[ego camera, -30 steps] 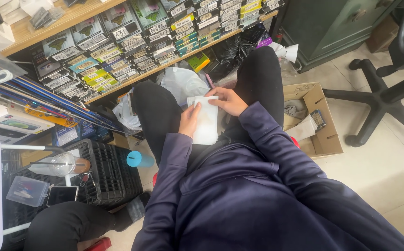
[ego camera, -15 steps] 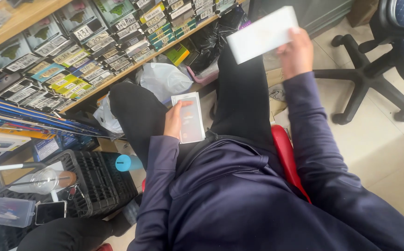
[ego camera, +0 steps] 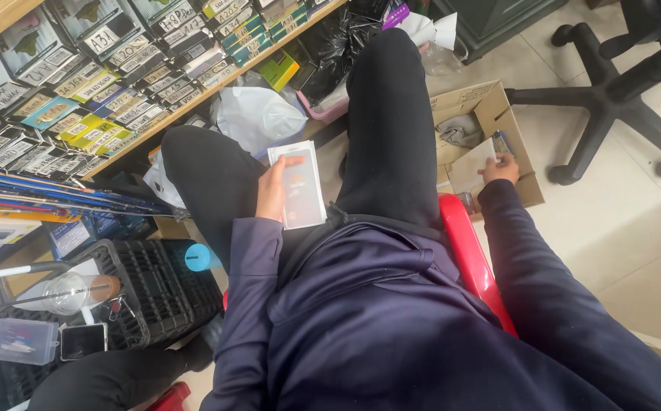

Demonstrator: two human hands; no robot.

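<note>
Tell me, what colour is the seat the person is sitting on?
Red. The seat shows as a bright red edge beside the dark trousers, in the head view.

A seated person is bending the left arm inward, the left hand (ego camera: 272, 190) resting on the left thigh with fingers curled and the thumb pressing flat. The right arm is stretching down and out past the right knee, its hand (ego camera: 501, 167) reaching low, palm down, fingers closing. Both arms are wearing dark sleeves.
</note>
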